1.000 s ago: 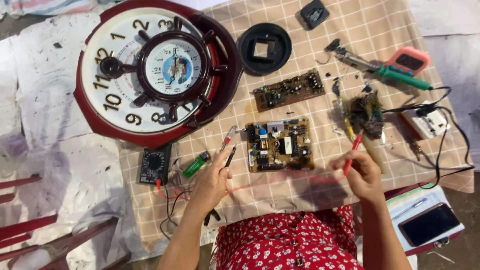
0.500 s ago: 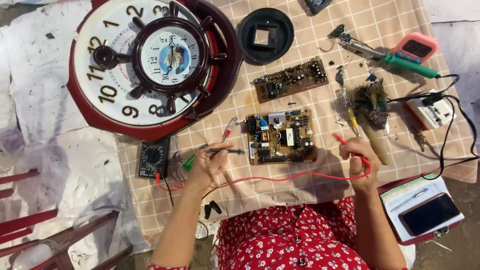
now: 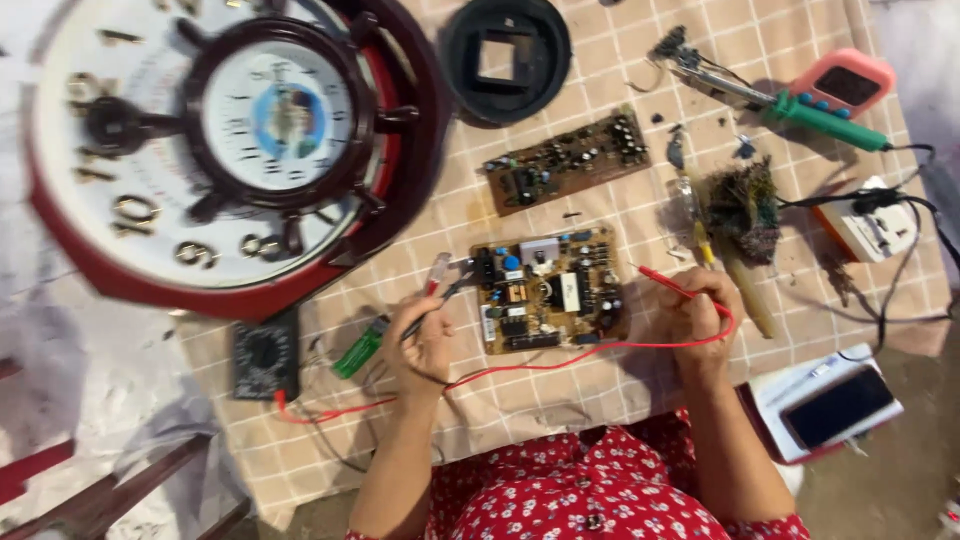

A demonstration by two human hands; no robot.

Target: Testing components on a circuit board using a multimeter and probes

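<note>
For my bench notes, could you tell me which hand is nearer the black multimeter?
Left. The left hand is just right of the black multimeter; the right hand lies beyond the circuit board.

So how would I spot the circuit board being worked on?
Start from the big round wall clock on the checked cloth. Just right of its lower edge, between the left hand and right hand, lies the yellowish circuit board. Unlike the narrower brown board above it, it is squarish.
</note>
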